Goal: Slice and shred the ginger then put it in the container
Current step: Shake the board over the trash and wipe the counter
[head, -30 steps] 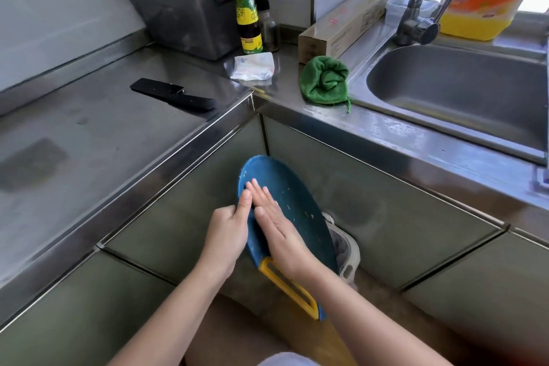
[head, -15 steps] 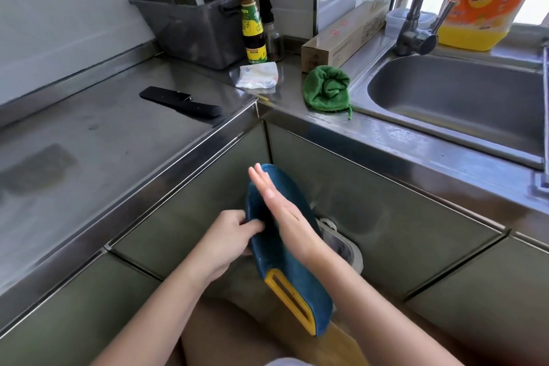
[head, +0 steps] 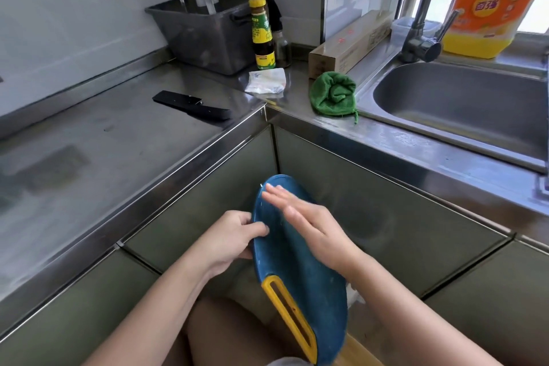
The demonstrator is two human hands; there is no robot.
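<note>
A blue cutting board with a yellow slotted handle is held tilted on edge below the counter corner. My left hand grips its left edge, thumb on the face. My right hand lies flat with straight fingers against the board's upper face. A few pale specks cling to the board. A black knife lies on the left counter. No ginger is visible. Something white shows partly behind the board's lower right; I cannot tell what it is.
The steel counter turns a corner to a sink with a tap. A grey tub, sauce bottle, white packet, cardboard box, green cloth and yellow detergent jug stand at the back.
The board has been turned more on edge. My left hand moved from lying on the face to gripping the left edge. My right hand has slid along the upper face.
</note>
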